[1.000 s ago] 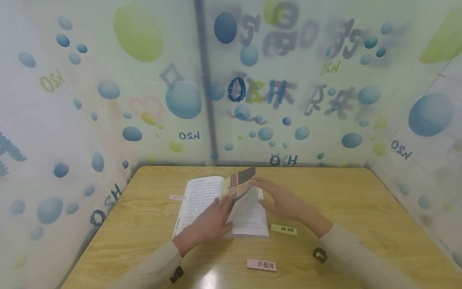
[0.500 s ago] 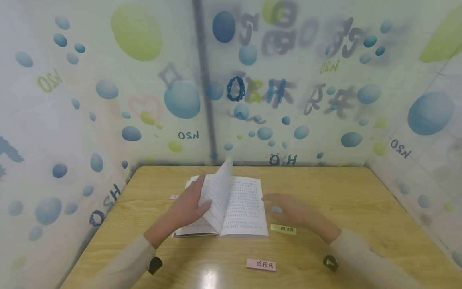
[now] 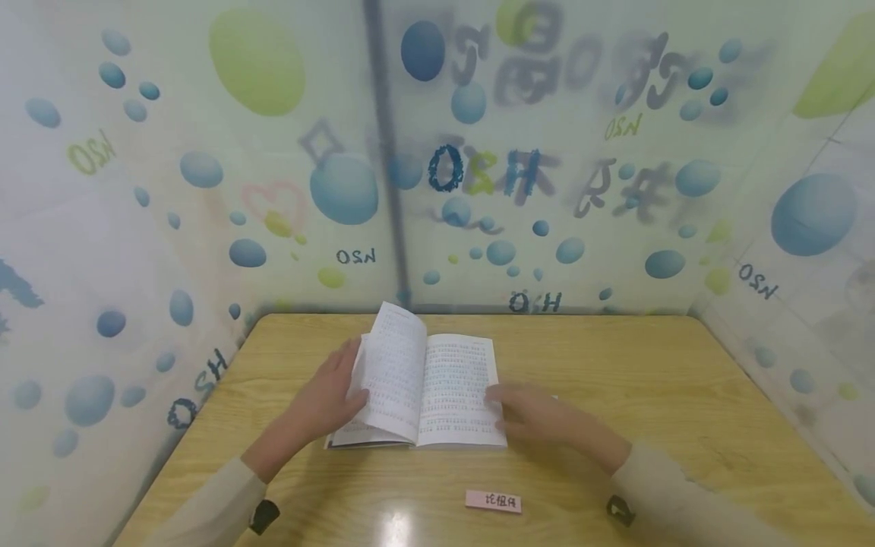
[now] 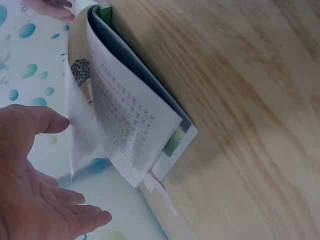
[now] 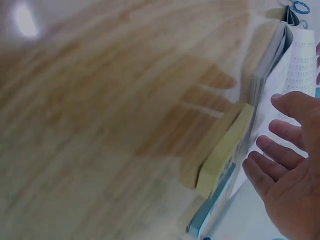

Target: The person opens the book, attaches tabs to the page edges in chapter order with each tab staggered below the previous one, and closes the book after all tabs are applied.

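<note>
An open book (image 3: 461, 391) with printed text lies on the table. On its left side a page (image 3: 396, 365) stands raised and slanted. My left hand (image 3: 317, 399) is at that page's left side; in the left wrist view its thumb tip meets a page edge and the fingers (image 4: 65, 210) extend apart. My right hand (image 3: 547, 416) is by the book's right page edge, fingers spread and holding nothing in the right wrist view. Below that hand, a yellow label block (image 5: 225, 150) and a blue one (image 5: 212, 200) stand beside the book.
A pink label block (image 3: 493, 501) with handwriting lies in front of the book. Pale strips (image 4: 162, 192) stick out from the book's edge. The wooden table (image 3: 649, 365) is bounded by a printed curtain (image 3: 581, 289) at the back and sides.
Pages have been turned over from right to left. My left hand has moved left with them and let the pages spread. The right hand now covers the yellow block in the head view.
</note>
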A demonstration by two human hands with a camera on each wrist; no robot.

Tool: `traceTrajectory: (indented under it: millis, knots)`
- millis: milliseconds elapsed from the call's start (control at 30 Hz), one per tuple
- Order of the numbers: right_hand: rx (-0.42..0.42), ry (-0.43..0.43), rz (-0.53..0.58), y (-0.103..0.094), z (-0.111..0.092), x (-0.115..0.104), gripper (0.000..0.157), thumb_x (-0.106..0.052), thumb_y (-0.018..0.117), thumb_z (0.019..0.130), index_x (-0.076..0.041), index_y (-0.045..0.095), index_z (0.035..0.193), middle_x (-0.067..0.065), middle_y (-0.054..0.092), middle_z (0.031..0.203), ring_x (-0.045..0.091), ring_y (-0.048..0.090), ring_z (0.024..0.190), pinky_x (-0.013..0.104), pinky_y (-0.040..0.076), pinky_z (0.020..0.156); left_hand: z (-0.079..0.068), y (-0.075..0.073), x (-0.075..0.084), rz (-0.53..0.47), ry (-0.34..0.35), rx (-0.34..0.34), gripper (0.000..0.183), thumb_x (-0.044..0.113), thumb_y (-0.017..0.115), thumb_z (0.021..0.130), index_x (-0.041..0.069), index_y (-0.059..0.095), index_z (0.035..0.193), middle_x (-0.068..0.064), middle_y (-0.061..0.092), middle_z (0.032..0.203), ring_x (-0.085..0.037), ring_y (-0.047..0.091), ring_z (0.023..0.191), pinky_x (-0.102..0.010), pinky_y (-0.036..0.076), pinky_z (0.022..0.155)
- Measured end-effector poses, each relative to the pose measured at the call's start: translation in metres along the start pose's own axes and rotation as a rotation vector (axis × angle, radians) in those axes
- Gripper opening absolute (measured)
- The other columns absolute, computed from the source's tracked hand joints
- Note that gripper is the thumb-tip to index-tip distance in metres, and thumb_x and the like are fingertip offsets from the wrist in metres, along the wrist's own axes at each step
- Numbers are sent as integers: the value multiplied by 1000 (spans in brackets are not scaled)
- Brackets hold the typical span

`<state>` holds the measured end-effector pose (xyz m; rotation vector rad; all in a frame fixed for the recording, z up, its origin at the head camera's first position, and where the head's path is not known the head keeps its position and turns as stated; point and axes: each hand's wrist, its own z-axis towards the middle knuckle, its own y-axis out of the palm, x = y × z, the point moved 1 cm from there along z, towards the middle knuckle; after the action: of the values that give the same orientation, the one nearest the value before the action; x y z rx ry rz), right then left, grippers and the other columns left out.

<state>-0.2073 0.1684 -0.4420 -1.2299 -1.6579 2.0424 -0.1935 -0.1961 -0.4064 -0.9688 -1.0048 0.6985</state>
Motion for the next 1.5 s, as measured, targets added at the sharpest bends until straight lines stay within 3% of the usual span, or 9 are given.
traceTrajectory:
  millis: [167,467,733,933,1500]
  knots:
    - [-30,30,16,9,1,1,46,-22,69,98,-7,58,141,10,52,149,28,46,137,46,37,112,-2,9,-1,22,25,3,75,13,67,93,-12,29,153,-39,29,153,-61,29,137,-68,28,109]
    - [-47,31,47,17,3,-6,55,-38,71,96,-13,58,143,5,46,154,26,40,142,45,32,115,6,35,11,26,115,-45,70,16,67,93,-11,36,149,-41,31,151,-63,28,136,-72,27,107]
    - [-75,25,12,16,6,-13,58,-39,75,91,-14,59,141,5,42,157,26,38,143,45,31,115,15,52,37,68,115,-235,63,20,59,102,0,34,157,-24,27,161,-55,19,144,-69,22,112]
    - [-75,4,-9,17,7,-12,57,-38,75,91,-12,61,140,7,46,154,27,41,141,45,33,114,17,62,53,90,164,-313,54,17,53,106,5,39,156,-17,31,161,-53,16,146,-68,22,112]
    - [-97,-23,34,10,8,-8,37,-31,74,93,-16,69,127,6,55,146,25,53,132,42,42,108,13,71,50,144,118,-372,51,25,43,110,13,35,159,-12,24,165,-50,14,147,-67,23,113]
